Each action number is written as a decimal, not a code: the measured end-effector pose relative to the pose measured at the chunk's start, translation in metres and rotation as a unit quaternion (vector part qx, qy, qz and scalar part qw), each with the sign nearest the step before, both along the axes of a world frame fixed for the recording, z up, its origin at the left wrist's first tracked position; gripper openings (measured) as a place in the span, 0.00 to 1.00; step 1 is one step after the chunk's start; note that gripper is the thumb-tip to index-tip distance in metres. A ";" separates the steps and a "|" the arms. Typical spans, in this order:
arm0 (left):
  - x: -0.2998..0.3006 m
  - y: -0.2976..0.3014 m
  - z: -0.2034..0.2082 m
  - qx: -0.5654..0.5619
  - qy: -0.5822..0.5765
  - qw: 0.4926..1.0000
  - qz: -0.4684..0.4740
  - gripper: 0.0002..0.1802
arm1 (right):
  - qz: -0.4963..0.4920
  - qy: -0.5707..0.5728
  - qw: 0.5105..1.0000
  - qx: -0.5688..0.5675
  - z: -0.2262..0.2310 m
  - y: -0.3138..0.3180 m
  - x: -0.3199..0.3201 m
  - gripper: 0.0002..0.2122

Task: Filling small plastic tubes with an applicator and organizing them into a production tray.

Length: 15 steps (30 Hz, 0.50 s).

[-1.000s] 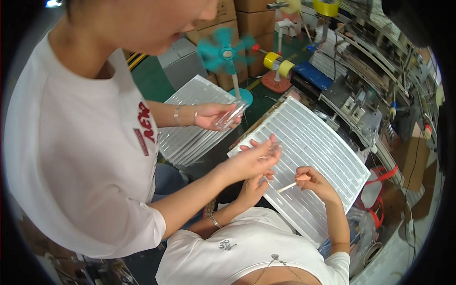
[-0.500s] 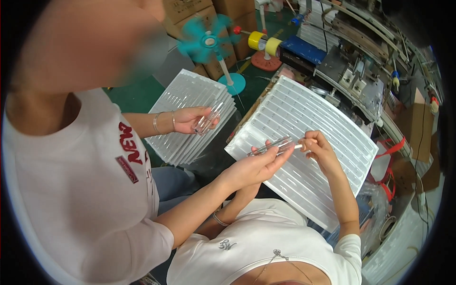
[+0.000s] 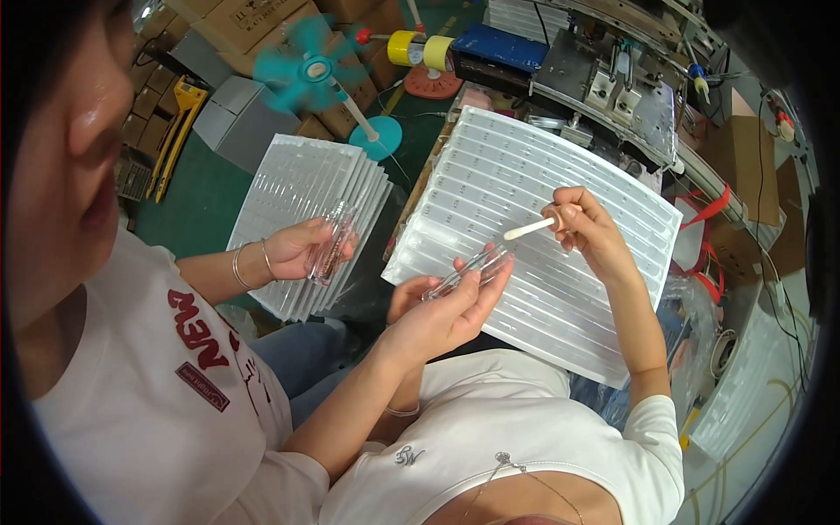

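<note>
White tray (image 3: 420, 254) below — 1 peach-capped wand (image 3: 532, 228) pinched between right fingers (image 3: 575, 196).

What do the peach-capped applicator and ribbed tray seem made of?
Applicator: the cap looks like smooth, evenly coloured plastic; its pale tip is too small to tell. Ribbed tray: probably moulded white plastic, semi-gloss, going by highlights along its ridges.

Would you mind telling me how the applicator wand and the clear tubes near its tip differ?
The applicator wand is opaque, pale with a peach cap; the clear tubes are see-through.
The person's right hand grips the applicator wand at its cap, while a co-worker's hand holds the clear tubes.
Both are slender, slanted in view and held above the white ribbed tray.
</note>
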<state>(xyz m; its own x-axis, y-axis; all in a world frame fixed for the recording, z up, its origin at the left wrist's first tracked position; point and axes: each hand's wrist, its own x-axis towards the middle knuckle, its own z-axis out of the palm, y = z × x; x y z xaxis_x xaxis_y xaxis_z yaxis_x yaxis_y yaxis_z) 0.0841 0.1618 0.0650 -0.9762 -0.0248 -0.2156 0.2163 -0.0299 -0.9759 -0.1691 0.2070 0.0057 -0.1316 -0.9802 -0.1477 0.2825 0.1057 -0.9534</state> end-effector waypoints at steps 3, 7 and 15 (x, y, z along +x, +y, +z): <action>0.000 0.004 0.010 -0.018 -0.034 0.998 0.045 0.19 | -0.001 0.010 1.000 -0.022 0.007 0.001 -0.004 0.12; 0.001 0.001 0.013 -0.041 -0.046 0.998 0.005 0.21 | -0.006 0.052 0.998 -0.031 0.008 -0.002 0.000 0.14; 0.003 0.001 0.006 -0.093 -0.062 0.994 -0.004 0.23 | -0.002 0.063 0.997 -0.037 0.004 -0.003 0.002 0.14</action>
